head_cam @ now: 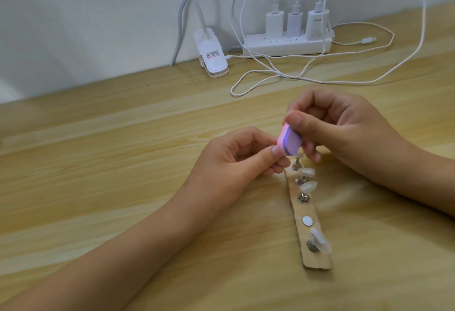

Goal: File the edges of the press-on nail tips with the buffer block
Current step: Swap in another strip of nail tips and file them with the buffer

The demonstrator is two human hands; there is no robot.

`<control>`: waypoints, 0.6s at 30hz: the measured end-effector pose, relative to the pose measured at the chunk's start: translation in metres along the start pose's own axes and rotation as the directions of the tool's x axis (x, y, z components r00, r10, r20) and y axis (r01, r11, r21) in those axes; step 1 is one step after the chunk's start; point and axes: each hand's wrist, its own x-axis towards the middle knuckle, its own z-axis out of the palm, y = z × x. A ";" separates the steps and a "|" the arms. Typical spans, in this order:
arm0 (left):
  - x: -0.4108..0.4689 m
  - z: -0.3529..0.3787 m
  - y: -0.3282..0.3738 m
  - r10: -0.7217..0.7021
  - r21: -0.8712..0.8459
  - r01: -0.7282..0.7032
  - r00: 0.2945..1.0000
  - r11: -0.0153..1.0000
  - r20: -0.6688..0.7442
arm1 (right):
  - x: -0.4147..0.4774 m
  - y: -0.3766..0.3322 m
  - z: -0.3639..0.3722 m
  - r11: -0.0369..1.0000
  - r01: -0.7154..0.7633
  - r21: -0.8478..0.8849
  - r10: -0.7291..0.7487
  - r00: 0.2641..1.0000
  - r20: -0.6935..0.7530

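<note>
- The right hand (344, 128) grips the buffer block (364, 142) between the thumb and curled fingers, just above the far end of the wooden strip (301, 232).
- The left hand (234, 160) has its fingers curled narrow, and its thumb touches the lower edge of the block. What it pinches is hidden, so I cannot tell.
- 4 nail tips (309, 186) stand on pegs along the strip, and 1 round disc (307, 221) is bare.
- The cables (270, 72) and the power strip (285, 43) lie by the wall edge of the table (123, 163), well apart from both hands.
</note>
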 end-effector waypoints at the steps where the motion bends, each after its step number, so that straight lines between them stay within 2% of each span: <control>1: 0.000 0.000 0.000 0.001 0.003 -0.001 1.000 1.000 -0.002 | 0.000 0.000 0.000 1.000 -0.003 -0.011 0.003 1.000 -0.003; 4: 0.000 0.000 0.000 -0.005 -0.009 0.005 1.000 1.000 -0.003 | 0.003 0.000 -0.004 1.000 -0.017 -0.022 0.016 0.998 -0.063; 8: 0.000 0.000 0.001 0.010 0.024 -0.010 1.000 1.000 -0.002 | -0.002 0.000 0.001 0.999 0.008 -0.050 -0.007 1.000 0.015; 12: 0.000 0.000 0.001 0.001 -0.005 -0.001 1.000 1.000 -0.009 | 0.002 -0.003 -0.003 0.997 0.004 -0.076 -0.009 0.998 -0.062; 16: -0.001 0.001 0.001 0.003 0.024 -0.003 1.000 1.000 -0.002 | -0.001 -0.003 0.002 0.996 0.034 -0.084 -0.035 0.999 -0.005; 18: -0.001 0.000 0.001 0.003 0.022 -0.003 1.000 1.000 -0.007 | 0.001 -0.003 0.000 0.996 0.033 -0.079 -0.035 0.999 -0.026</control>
